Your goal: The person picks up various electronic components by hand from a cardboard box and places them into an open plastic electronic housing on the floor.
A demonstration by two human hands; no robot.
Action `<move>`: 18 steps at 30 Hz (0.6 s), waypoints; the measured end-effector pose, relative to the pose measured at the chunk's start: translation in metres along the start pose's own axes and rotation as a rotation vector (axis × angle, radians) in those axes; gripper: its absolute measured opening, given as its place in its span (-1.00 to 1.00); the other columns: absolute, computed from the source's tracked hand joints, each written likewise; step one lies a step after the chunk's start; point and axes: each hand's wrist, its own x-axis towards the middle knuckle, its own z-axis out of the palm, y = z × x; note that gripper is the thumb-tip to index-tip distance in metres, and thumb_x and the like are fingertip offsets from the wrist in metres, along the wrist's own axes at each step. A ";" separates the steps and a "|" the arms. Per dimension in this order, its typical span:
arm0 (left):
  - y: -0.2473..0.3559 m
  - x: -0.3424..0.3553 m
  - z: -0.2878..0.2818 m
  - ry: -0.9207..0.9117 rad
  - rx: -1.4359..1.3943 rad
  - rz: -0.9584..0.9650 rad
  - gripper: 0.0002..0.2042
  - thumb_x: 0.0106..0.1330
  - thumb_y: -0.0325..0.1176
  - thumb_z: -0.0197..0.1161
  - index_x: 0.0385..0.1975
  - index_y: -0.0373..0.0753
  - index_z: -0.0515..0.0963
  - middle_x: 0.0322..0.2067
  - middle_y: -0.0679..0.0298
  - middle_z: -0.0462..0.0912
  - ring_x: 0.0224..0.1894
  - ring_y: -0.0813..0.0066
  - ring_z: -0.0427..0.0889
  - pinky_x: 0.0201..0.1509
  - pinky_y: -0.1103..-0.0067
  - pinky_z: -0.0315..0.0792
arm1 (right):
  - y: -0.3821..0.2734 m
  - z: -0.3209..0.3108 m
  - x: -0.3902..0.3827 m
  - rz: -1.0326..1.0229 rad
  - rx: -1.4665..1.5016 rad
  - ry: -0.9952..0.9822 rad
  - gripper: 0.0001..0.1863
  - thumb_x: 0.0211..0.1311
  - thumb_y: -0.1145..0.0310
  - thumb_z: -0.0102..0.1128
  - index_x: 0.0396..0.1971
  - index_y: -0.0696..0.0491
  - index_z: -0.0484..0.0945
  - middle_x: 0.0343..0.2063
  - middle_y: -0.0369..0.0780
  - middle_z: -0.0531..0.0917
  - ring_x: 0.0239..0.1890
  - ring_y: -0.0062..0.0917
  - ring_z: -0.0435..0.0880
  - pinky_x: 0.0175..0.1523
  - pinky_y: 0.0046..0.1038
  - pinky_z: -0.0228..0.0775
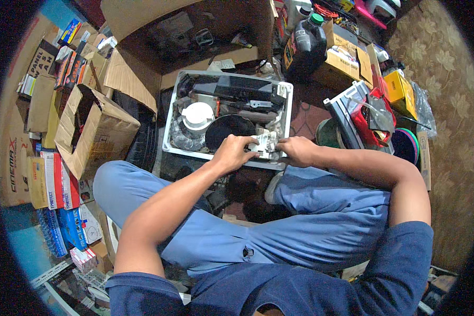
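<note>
Between my hands, over the near right corner of a white plastic tray [169, 122], is a small whitish packet [267, 143], possibly clear plastic. My left hand [233, 152] grips its left side between thumb and fingers. The fingers of my right hand [297, 151] are closed at its right edge. What the packet contains is too small to make out. Left of it in the tray lie a round black disc [227, 131] and a white round lidded piece [197, 115]. Long black plastic parts [237, 87] fill the far side.
An open cardboard box [102, 131] stands left of the tray, beside stacked small boxes [63, 179]. A large carton [137, 50] rises behind. At the back right are a black jug [303, 47] with a green cap, another carton [347, 63] and a red-and-grey bundle [376, 118].
</note>
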 end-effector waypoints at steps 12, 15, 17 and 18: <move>0.011 -0.008 0.014 -0.300 0.126 0.098 -0.50 0.04 -0.40 0.53 0.05 -0.22 0.58 -0.10 -0.09 0.66 -0.01 -0.10 0.66 0.05 0.21 0.58 | 0.011 0.000 0.030 0.043 0.008 -0.200 -0.38 0.09 -0.19 0.37 -0.40 0.21 0.68 -0.36 0.12 0.71 -0.21 0.03 0.73 -0.10 -0.05 0.60; 0.006 -0.011 0.018 -0.201 0.217 0.179 -0.52 0.12 -0.33 0.49 0.07 -0.19 0.56 0.04 -0.09 0.59 0.02 -0.12 0.64 0.09 0.18 0.57 | 0.014 0.003 0.025 0.064 0.067 -0.183 -0.40 0.11 -0.17 0.38 -0.39 0.20 0.69 -0.36 0.09 0.72 -0.21 0.04 0.73 -0.10 -0.05 0.60; 0.004 -0.012 0.020 -0.150 0.261 0.229 -0.54 0.17 -0.30 0.46 0.09 -0.17 0.55 0.12 -0.08 0.55 0.04 -0.11 0.64 0.11 0.17 0.56 | 0.016 0.003 0.026 0.070 0.063 -0.194 -0.41 0.13 -0.16 0.37 -0.37 0.19 0.69 -0.36 0.09 0.72 -0.21 0.04 0.73 -0.09 -0.05 0.60; 0.003 -0.011 0.020 -0.146 0.268 0.234 -0.55 0.19 -0.29 0.45 0.09 -0.16 0.54 0.16 -0.08 0.52 0.06 -0.11 0.63 0.12 0.17 0.56 | 0.017 0.001 0.027 0.073 0.059 -0.198 -0.41 0.13 -0.16 0.37 -0.36 0.19 0.69 -0.37 0.08 0.72 -0.20 0.04 0.73 -0.09 -0.05 0.59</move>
